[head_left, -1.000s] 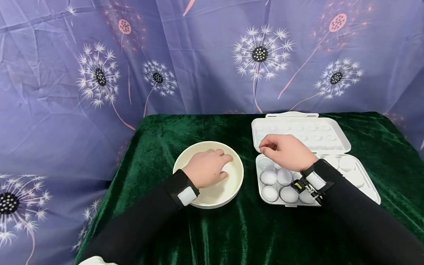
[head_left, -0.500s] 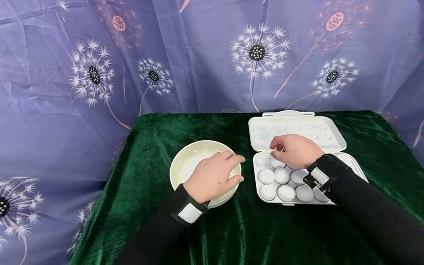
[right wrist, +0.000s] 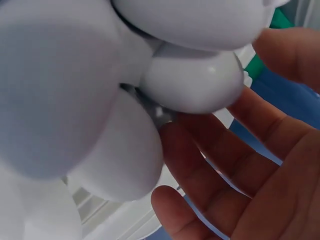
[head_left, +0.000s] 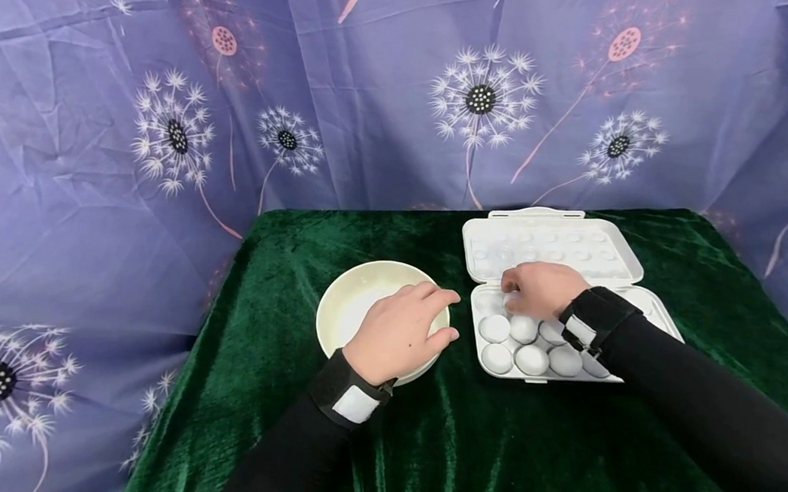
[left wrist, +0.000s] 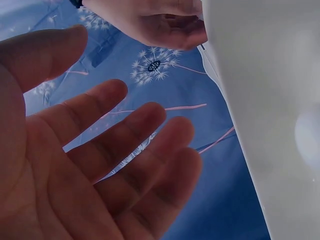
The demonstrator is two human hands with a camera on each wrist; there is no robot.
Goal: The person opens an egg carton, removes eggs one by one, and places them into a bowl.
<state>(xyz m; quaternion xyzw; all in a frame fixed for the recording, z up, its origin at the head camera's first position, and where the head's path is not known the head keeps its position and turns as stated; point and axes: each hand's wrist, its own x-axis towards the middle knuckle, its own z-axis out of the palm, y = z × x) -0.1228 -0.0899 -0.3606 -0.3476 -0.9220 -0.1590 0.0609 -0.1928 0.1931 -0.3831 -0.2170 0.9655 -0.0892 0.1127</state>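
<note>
A cream bowl (head_left: 343, 298) stands at the middle of the table. My left hand (head_left: 399, 332) hovers above its right side, fingers relaxed and apart, holding nothing. Beside it in the left wrist view is the pale bowl wall (left wrist: 265, 100). To the right lies a white egg carton (head_left: 550, 248) with its lid folded back and several white eggs (head_left: 531, 359) inside. My right hand (head_left: 549, 289) reaches into the carton's back row. In the right wrist view its fingers (right wrist: 200, 170) curl behind a white egg (right wrist: 195, 82), with the thumb on the near side.
Dark green velvet cloth (head_left: 446, 438) covers the table. Behind it hangs a purple curtain (head_left: 384, 88) with a dandelion print. The upright lid edge (head_left: 537, 213) stands behind my right hand.
My left hand has risen from inside the bowl to over its right rim. My right hand has moved right, then lower among the eggs, its fingers closing round one in the back row.
</note>
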